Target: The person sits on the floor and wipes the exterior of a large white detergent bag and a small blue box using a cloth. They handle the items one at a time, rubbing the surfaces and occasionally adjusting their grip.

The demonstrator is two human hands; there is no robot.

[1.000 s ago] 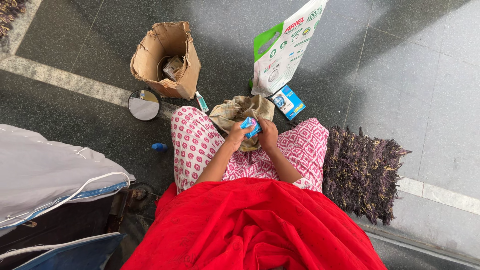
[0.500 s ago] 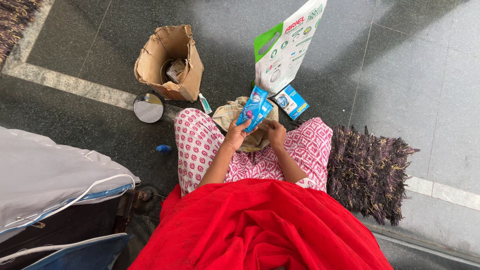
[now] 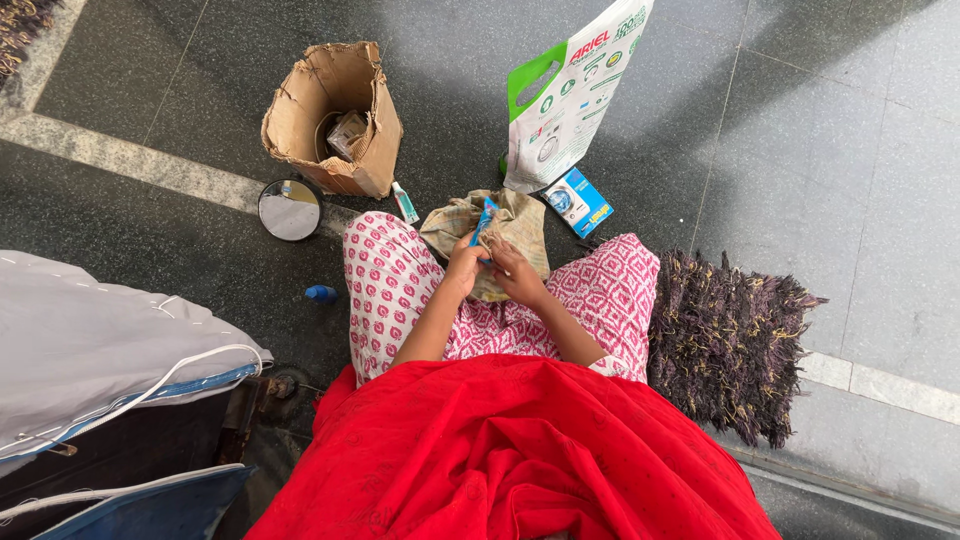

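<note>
I sit on the floor with my legs crossed, in pink patterned trousers and a red cloth over my lap. My left hand [image 3: 464, 265] is closed on a thin blue sachet strip [image 3: 485, 218] that stands up edge-on. My right hand [image 3: 517, 272] touches the lower end of that strip, fingers pinched at it. Both hands are over a crumpled beige cloth bag [image 3: 510, 225] that lies between my knees.
A torn cardboard box [image 3: 335, 115] stands at the back left, a round mirror [image 3: 289, 209] and a small tube [image 3: 404, 203] near it. A white-and-green detergent pouch [image 3: 570, 95] and small blue box [image 3: 575, 202] are ahead. A dark shaggy mat [image 3: 725, 340] lies right, a grey covered case [image 3: 90, 350] left.
The blue sachets went from bunched in both hands, to fanned out raised in my left hand, to lowered and turned edge-on now. My right hand has come back onto the strip.
</note>
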